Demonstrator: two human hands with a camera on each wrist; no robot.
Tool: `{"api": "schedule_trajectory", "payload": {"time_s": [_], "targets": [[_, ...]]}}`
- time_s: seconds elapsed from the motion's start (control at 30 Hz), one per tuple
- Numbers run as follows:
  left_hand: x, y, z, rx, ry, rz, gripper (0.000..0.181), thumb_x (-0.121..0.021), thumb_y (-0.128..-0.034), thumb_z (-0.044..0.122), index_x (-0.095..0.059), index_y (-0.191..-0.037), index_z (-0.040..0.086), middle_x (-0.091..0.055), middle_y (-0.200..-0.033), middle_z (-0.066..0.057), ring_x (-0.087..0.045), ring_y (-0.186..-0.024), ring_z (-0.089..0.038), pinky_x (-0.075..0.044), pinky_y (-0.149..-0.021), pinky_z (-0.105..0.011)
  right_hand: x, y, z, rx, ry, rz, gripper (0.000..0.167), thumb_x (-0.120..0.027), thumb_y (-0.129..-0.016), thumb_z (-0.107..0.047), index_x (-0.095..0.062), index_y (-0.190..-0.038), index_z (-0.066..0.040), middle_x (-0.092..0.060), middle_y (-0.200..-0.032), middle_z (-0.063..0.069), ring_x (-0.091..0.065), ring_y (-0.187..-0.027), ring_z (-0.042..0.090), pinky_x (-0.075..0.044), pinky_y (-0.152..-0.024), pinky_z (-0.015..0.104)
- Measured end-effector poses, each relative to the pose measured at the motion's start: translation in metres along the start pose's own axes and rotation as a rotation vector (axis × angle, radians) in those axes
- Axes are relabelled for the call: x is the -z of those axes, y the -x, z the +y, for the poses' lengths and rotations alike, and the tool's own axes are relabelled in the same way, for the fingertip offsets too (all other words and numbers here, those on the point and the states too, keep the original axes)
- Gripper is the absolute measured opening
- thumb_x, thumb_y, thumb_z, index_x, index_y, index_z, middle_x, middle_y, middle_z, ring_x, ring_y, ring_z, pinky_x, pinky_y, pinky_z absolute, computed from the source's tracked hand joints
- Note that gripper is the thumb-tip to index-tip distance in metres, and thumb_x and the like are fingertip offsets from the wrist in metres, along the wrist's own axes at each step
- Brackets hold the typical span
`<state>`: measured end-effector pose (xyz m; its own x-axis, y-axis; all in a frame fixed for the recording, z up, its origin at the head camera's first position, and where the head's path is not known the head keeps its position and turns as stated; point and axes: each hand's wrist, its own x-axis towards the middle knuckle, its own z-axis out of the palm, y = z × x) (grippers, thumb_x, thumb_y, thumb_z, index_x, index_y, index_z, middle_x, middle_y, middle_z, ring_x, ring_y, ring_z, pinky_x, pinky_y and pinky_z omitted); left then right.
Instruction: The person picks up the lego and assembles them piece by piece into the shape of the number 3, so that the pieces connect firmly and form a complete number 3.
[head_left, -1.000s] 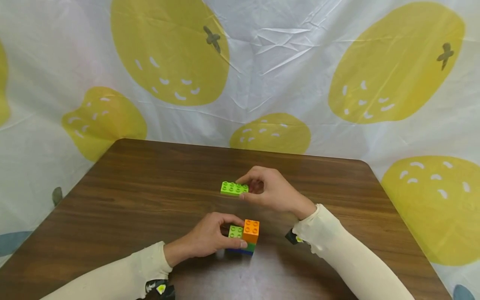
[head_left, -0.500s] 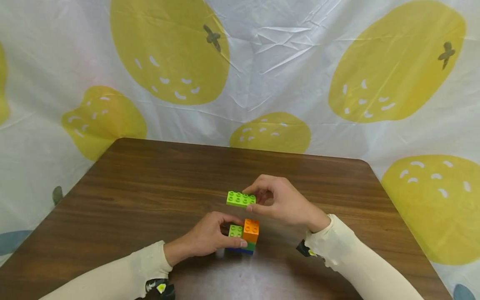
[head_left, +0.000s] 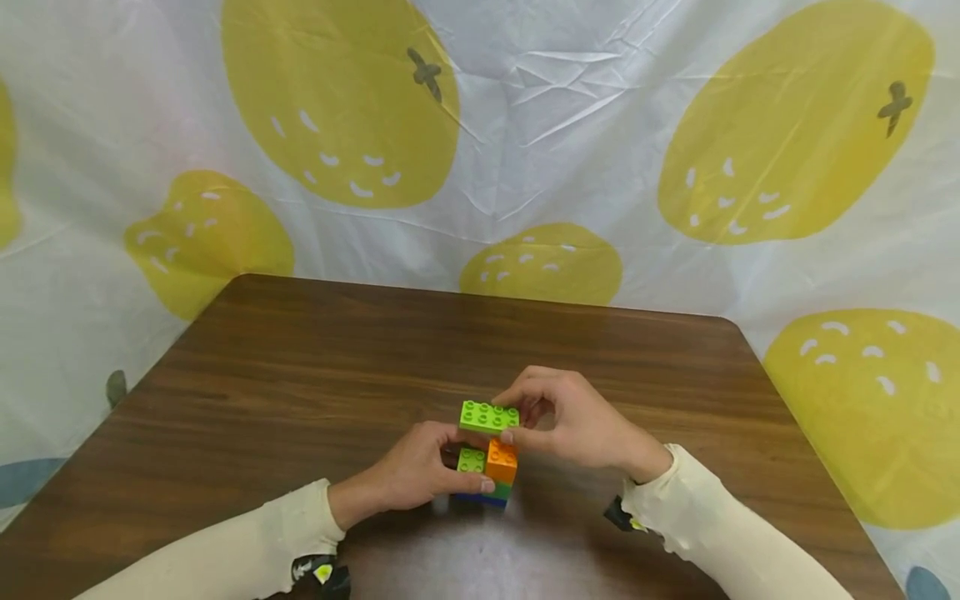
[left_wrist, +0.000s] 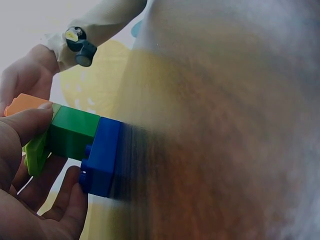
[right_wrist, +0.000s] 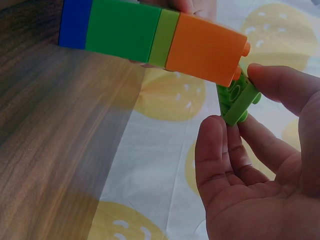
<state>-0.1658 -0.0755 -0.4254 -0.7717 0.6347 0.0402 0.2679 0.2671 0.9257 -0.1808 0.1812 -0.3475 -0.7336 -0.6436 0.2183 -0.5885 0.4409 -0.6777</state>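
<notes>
A stack of toy building bricks stands on the brown wooden table (head_left: 300,375). From the bottom up it has a blue brick (left_wrist: 105,155), a green brick (left_wrist: 74,131), a thin lime layer (right_wrist: 166,39) and an orange brick (head_left: 502,463) at the right end. My left hand (head_left: 408,471) grips this stack between thumb and fingers from the left. Just above the orange brick, my right hand (head_left: 585,425) pinches a lime-green eight-stud brick (head_left: 487,417) by its right end. In the right wrist view that brick is tilted beside the orange studs; whether they touch I cannot tell.
A white cloth (head_left: 525,150) printed with large yellow fruit hangs behind and around the table. Small dark devices (head_left: 321,575) are strapped under both wrists, over cream sleeves (head_left: 720,517).
My right hand has brought the lime-green brick toward me and slightly right, from behind the stack to just above the orange brick. The left hand and the stack have stayed in place.
</notes>
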Motion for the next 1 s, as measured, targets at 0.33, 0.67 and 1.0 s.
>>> {"api": "schedule_trajectory", "payload": {"time_s": [0.33,0.67,1.0], "targets": [[0.000,0.000,0.002,0.005,-0.019,0.014,0.036,-0.085,-0.0917,0.033,-0.075,-0.121,0.016,-0.080,-0.110,0.002,-0.075,-0.095,-0.010,-0.060,-0.083,-0.025,-0.004,0.012,-0.004,0.032,-0.050,-0.016,0.031,-0.085,-0.091,-0.024,-0.076,-0.121,-0.022,-0.070,-0.105,-0.009,-0.069,-0.083,0.008,-0.063,-0.073,0.034],[-0.002,0.001,0.001,0.013,0.039,0.006,0.033,-0.086,-0.0913,0.027,-0.075,-0.119,0.013,-0.079,-0.112,-0.001,-0.077,-0.097,-0.013,-0.062,-0.081,-0.025,-0.014,0.018,-0.003,0.103,-0.063,0.022,0.031,-0.087,-0.089,-0.018,-0.077,-0.118,-0.018,-0.069,-0.103,-0.008,-0.068,-0.083,0.009,-0.063,-0.072,0.032],[-0.001,0.001,0.001,0.008,0.039,0.004,0.032,-0.086,-0.0915,0.027,-0.075,-0.119,0.014,-0.080,-0.111,-0.001,-0.077,-0.097,-0.011,-0.062,-0.082,-0.025,-0.019,0.021,-0.002,0.107,-0.071,0.039,0.031,-0.087,-0.089,-0.018,-0.076,-0.119,-0.020,-0.070,-0.104,-0.008,-0.067,-0.083,0.012,-0.063,-0.071,0.034]]}}
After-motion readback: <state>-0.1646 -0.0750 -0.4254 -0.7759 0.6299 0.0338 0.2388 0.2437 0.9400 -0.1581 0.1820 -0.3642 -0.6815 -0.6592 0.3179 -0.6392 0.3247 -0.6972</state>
